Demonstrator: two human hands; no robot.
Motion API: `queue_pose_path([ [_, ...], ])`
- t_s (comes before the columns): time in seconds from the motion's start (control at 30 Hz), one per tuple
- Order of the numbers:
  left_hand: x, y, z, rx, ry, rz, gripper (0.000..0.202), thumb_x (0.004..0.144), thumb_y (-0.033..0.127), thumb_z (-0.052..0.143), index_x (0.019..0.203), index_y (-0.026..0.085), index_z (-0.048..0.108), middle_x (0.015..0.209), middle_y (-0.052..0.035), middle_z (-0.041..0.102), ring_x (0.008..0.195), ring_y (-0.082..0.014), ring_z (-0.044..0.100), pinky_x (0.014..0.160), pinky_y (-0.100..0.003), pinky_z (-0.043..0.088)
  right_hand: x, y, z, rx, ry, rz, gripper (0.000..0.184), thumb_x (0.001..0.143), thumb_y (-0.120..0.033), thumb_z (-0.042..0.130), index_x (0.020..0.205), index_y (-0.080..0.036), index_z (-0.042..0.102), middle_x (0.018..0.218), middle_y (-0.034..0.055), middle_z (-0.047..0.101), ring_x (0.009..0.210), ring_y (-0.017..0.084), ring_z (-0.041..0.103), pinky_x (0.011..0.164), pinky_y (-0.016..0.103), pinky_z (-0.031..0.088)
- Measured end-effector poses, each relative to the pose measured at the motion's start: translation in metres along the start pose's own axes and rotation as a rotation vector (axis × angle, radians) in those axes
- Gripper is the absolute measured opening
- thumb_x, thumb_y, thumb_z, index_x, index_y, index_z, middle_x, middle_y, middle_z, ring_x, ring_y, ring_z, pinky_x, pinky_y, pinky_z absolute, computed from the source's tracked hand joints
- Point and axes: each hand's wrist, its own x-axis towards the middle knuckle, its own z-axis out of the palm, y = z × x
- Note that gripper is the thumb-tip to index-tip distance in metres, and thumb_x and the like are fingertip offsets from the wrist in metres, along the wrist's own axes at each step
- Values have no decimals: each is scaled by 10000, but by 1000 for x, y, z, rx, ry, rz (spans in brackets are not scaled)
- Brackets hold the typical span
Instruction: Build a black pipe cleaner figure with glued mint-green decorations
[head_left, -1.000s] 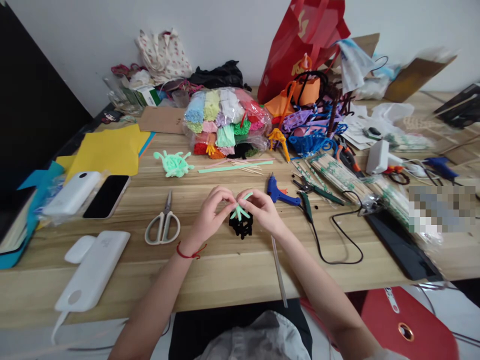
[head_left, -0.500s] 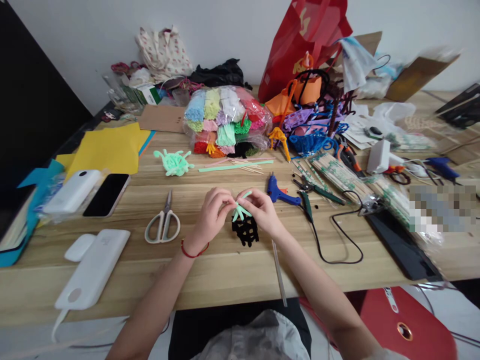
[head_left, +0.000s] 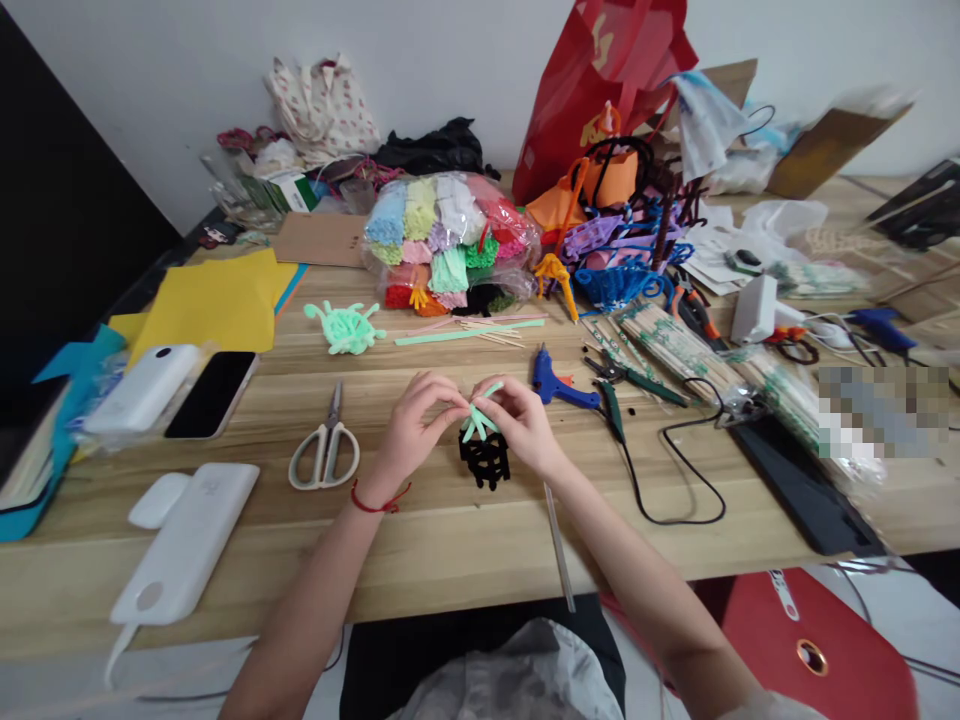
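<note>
Mint-green pipe cleaners (head_left: 480, 425), with several short ends fanning out, are pinched between the fingertips of my left hand (head_left: 426, 418) and my right hand (head_left: 517, 418). Right below them is a black pipe-cleaner lattice (head_left: 486, 460); I cannot tell whether it is joined to the green ones or lies on the table. Left of my hands rest white-handled scissors (head_left: 325, 450), blades pointing away. A blue glue gun (head_left: 559, 382) lies just beyond my right hand. Farther back sits a bundled mint-green pipe-cleaner piece (head_left: 346, 328).
A clear bag of coloured pipe cleaners (head_left: 450, 235) stands at the back. A loose green strip (head_left: 469, 333) and thin sticks lie before it. Left are a phone (head_left: 212, 394) and a white power bank (head_left: 187, 540); right, a black cable (head_left: 675, 522) and bundled sticks (head_left: 675, 350).
My left hand has shifted slightly left, its fingertips still at the green pipe cleaners. The black lattice appears a little farther left. My right hand has hardly moved.
</note>
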Motion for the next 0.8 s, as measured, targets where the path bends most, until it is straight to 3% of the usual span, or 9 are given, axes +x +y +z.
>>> queue_pose_path([
  [0.23,1,1,-4,74,-83,114,40,885,186,568,861,210,547,860,-9,608,864,-152,549,806,-310,427,-1,2,0,-19,-14,-59,262,803,-458,656,833,-207,590,819,28,602,729,150,557,658,272,465],
  [0.4,-4,5,-1,145,-63,142,59,918,155,495,911,214,502,892,-25,582,883,-156,545,799,-315,439,-1,4,2,35,16,-75,244,799,-439,668,821,-208,594,802,18,596,714,146,553,642,268,458],
  [0.6,-8,7,0,229,-63,215,98,915,126,491,952,217,491,911,-22,595,895,-154,552,809,-321,443,3,4,-2,69,-57,80,299,732,-469,722,768,-200,597,689,-15,568,627,124,514,594,250,429],
  [0.8,-8,7,2,150,-85,231,125,907,102,498,957,216,495,972,-31,618,934,-152,563,823,-321,457,6,4,-8,189,-160,289,323,663,-458,777,717,-172,639,615,-38,579,546,83,473,550,217,372],
])
